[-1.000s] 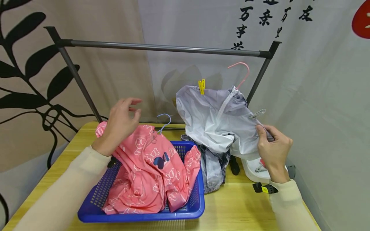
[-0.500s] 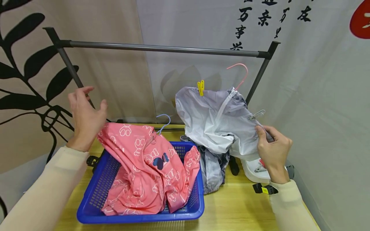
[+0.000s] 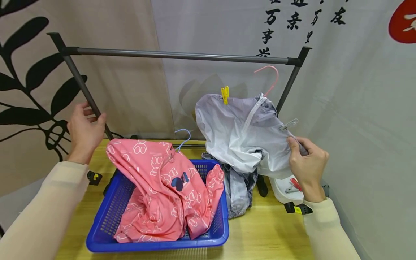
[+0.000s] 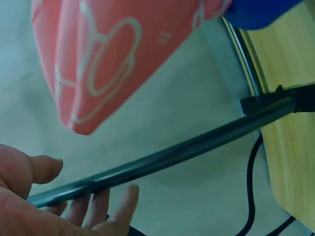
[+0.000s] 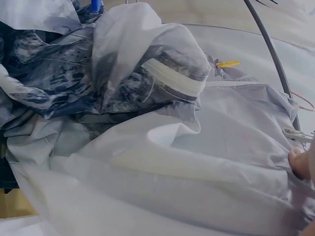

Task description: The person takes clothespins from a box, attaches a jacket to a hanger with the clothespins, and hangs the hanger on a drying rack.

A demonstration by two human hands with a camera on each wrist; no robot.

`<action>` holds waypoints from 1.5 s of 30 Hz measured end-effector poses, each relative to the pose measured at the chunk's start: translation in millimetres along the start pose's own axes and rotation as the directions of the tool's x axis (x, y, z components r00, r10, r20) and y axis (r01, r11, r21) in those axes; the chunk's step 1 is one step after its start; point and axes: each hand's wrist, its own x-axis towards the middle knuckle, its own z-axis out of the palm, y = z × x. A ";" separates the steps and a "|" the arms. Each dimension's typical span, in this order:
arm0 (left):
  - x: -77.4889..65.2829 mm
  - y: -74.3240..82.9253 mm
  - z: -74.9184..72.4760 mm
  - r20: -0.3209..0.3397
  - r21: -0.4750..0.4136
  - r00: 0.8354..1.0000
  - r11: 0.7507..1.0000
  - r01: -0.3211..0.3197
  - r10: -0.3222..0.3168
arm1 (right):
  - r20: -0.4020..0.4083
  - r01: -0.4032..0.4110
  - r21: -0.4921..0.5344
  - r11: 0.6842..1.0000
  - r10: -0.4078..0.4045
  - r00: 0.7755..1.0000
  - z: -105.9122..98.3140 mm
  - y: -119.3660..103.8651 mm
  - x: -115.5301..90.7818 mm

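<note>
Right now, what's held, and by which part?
Right hand pinches the grey-white garment by its edge, just below the silvery clip. Left hand is at the lower part of the left rack post; can't tell if it grips.

From my end, place reads as home-like laundry corner; can't tell whether lived-in room or staged one. Blue basket point(image 3: 156, 247) on wood-grain tabletop point(image 3: 260, 234), pink printed garment point(image 3: 162, 195) heaped in it. Behind basket: dark clothes rack point(image 3: 182, 56), then pale fabric hangings point(image 3: 130, 90). I make out black leaf print point(image 3: 43, 68) on them to left of basket, black brush characters point(image 3: 267, 36) and red patch point(image 3: 398, 25) above and to right of it. Right of basket: pale garment point(image 3: 240, 133) with pink hanger hook point(image 3: 277, 76) and yellow clip point(image 3: 225, 95), white tray point(image 3: 279, 195) of pegs.
</note>
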 end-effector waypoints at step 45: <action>9.1 -16.7 -0.5 0.064 0.064 0.998 0.997 -0.034 0.029 | 0.037 0.010 -0.018 1.000 -0.010 0.999 23.1 -17.7 55.5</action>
